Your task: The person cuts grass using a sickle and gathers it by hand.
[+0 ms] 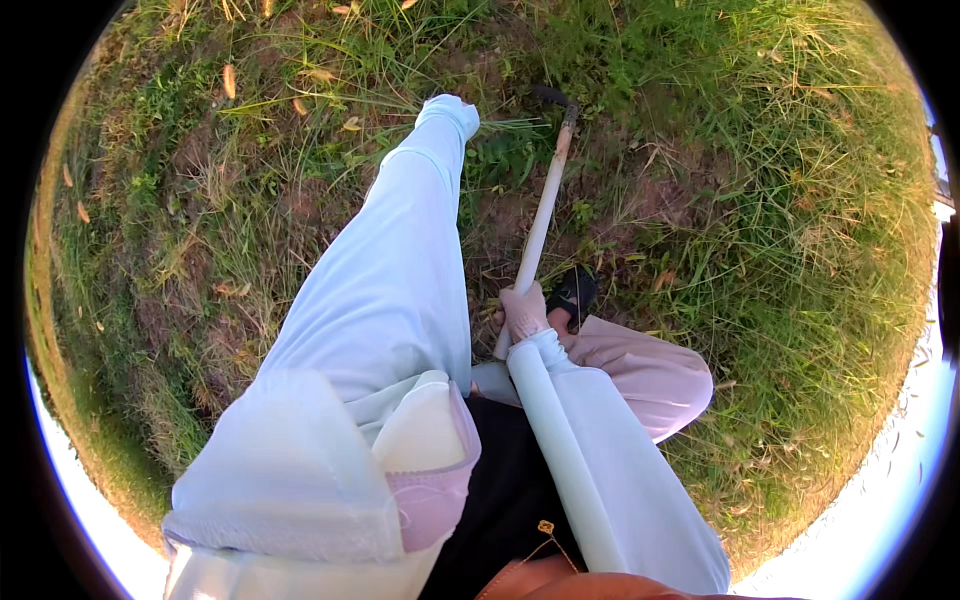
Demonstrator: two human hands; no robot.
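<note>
My right hand (pixel 525 309) is wrapped around the lower part of a sickle's pale wooden handle (pixel 541 217). The sickle's dark blade (pixel 552 95) lies low among the weeds at the far end, pointing left and partly hidden. My left hand (pixel 457 116), mostly covered by the light blue sleeve (pixel 390 247), reaches forward to the left of the blade. Long grass blades (pixel 514 124) stick out on both sides of the left fist, which is closed around them.
Grass and low weeds (pixel 787 195) surround me, with bare soil (pixel 679 187) showing in patches. My dark shoe (pixel 574 294) and bent knee (pixel 660 375) in pale trousers are close to the right hand. Several seed heads (pixel 229 81) stand at the left.
</note>
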